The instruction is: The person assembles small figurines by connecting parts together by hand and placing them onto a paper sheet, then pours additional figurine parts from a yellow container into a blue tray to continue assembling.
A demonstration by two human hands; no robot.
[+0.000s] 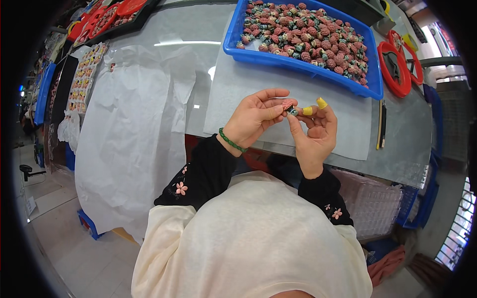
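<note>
Between my two hands is a small figurine [289, 107] with a bumpy pink top, a dark middle and a grey-green base. My left hand [255, 115], with a green bead bracelet at the wrist, pinches it from the left. From the right, the fingertips of my right hand [316, 134] close on its lower end; two of those fingers wear yellow finger covers [322, 103]. Just beyond my hands stands a blue tray [303, 67] heaped with many similar pink-topped figurines [318, 37]. Both hands are held above a white sheet [238, 89] on the table.
Red round trays [395, 69] stand right of the blue tray, with thin sticks [381, 124] nearer me. Crumpled white paper [129, 134] drapes over the table's left side. Beyond it lies a sheet of small pieces [85, 77]. Clear plastic trays [370, 203] are stacked below the table's right edge.
</note>
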